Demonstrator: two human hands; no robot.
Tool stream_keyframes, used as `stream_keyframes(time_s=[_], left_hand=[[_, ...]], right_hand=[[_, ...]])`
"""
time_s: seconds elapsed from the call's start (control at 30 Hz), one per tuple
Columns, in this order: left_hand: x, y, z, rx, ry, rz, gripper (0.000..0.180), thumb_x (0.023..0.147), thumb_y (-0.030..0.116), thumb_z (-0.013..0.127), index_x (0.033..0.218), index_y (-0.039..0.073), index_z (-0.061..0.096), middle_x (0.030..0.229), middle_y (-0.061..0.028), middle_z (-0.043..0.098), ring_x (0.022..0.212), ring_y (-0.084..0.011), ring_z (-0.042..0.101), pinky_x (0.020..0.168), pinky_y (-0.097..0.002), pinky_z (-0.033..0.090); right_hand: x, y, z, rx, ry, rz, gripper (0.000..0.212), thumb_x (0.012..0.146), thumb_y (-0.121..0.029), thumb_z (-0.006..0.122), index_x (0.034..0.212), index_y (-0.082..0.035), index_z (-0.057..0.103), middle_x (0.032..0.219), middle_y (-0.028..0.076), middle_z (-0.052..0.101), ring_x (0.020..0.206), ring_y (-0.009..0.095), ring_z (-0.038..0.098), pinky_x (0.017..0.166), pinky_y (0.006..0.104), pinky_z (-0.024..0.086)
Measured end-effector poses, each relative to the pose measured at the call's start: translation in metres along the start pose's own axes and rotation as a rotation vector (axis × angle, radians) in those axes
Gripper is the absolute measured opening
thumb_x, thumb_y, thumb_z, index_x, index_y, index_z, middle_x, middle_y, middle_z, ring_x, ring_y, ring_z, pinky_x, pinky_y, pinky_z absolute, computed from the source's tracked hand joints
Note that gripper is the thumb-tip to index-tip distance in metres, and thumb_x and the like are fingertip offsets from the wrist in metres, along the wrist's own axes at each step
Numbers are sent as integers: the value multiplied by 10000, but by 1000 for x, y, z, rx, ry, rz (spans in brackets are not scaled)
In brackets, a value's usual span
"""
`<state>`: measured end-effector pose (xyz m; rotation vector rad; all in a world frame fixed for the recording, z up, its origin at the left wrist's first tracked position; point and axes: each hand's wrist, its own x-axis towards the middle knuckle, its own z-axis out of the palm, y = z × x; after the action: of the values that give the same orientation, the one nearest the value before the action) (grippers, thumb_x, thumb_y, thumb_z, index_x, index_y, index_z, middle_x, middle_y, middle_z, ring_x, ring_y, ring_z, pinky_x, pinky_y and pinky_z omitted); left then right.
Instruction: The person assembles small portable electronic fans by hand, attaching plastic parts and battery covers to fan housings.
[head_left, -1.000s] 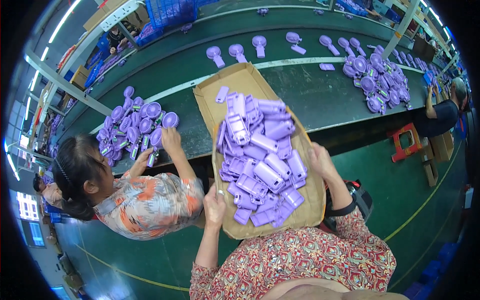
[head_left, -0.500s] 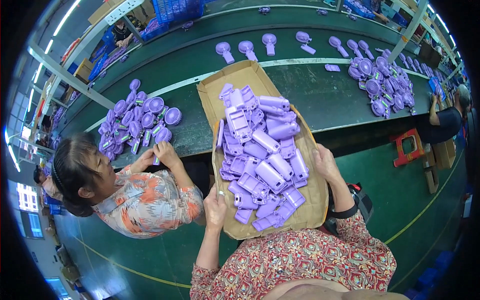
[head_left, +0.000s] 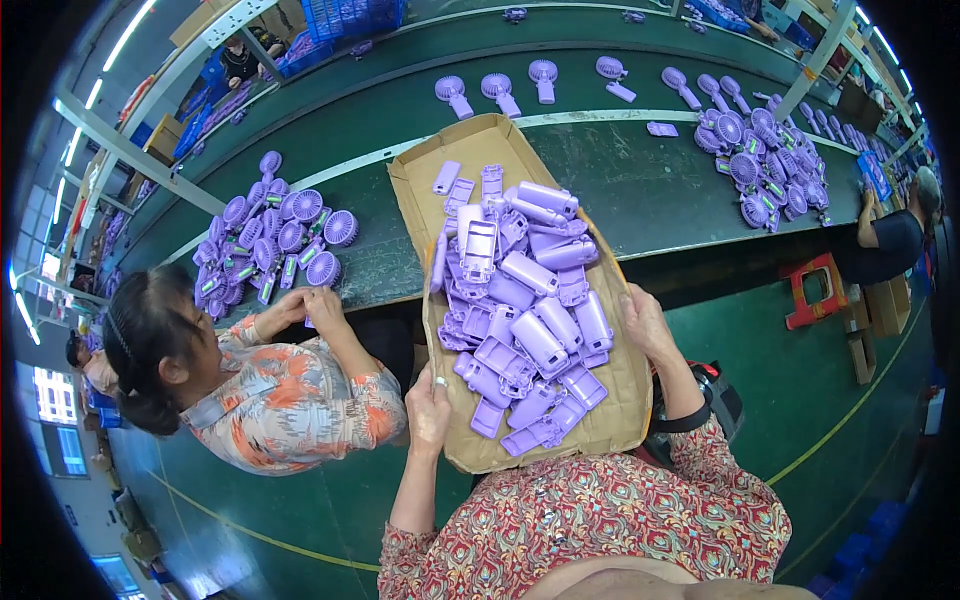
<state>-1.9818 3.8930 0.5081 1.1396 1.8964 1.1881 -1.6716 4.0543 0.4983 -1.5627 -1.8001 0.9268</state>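
My left hand [head_left: 430, 408], a ring on one finger, is closed on the near left edge of a shallow cardboard tray [head_left: 622, 415]. On the opposite side my right hand [head_left: 645, 320] grips the tray's right edge. A heap of purple plastic handle casings [head_left: 540, 340] fills the middle of the tray, some hollow side up. Beyond the tray's far end lies another cardboard box [head_left: 475, 150] on the bench. Several casings, such as a flat purple piece [head_left: 447, 177], lie in it, and the heap reaches over its near part.
A co-worker [head_left: 270, 390] at my left handles a purple part beside a pile of purple handheld fans [head_left: 275, 235]. Another fan pile [head_left: 765, 165] is on the right of the bench [head_left: 640, 190]. More fans lie along the green conveyor belt [head_left: 570, 85]. A red stool [head_left: 815, 290] stands right.
Some casings at the far end of the heap have slid and spread forward into the far box. The tray has shifted slightly left. Both my hands keep their grip.
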Motion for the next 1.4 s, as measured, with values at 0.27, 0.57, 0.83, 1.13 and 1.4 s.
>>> stream_keyframes(time_s=[0.27, 0.57, 0.83, 1.13, 1.4], left_hand=[[-7, 1, 4, 45, -47, -24, 346, 851, 31, 448, 1185, -5, 529, 964, -188, 635, 889, -244, 616, 792, -331, 459], [-16, -4, 2, 24, -25, 22, 360, 846, 29, 450, 1201, 1, 507, 1002, -239, 607, 917, -352, 609, 790, -366, 461], [-25, 10, -5, 36, -29, 116, 364, 856, 38, 455, 1213, -25, 491, 1054, -232, 602, 984, -351, 597, 827, -360, 459], [-100, -28, -79, -132, -33, 129, 337, 867, 62, 465, 1185, -38, 515, 995, -189, 631, 895, -249, 621, 807, -322, 458], [-179, -63, -119, -151, -193, 165, 367, 858, 39, 461, 1219, -3, 507, 1064, -179, 622, 988, -220, 603, 856, -303, 442]], right_hand=[[-11, 2, -3, -81, -28, 72, 239, 876, -155, 435, 1032, -9, 541, 883, 271, 585, 873, 441, 559, 740, 481, 442], [-16, -5, -6, -32, -51, 87, 258, 890, -158, 426, 1058, -1, 543, 915, 250, 599, 897, 414, 573, 769, 435, 448], [-42, -7, -16, 37, 43, 24, 288, 900, -158, 423, 1103, 6, 545, 940, 232, 610, 900, 348, 601, 795, 382, 450], [-176, -32, -8, 380, 153, -7, 286, 932, -127, 426, 1157, 25, 520, 972, 49, 599, 884, 97, 527, 792, 253, 433], [-314, -28, 26, 389, 229, 146, 290, 925, -122, 418, 1145, 29, 531, 958, 49, 606, 870, 101, 542, 790, 264, 440]])
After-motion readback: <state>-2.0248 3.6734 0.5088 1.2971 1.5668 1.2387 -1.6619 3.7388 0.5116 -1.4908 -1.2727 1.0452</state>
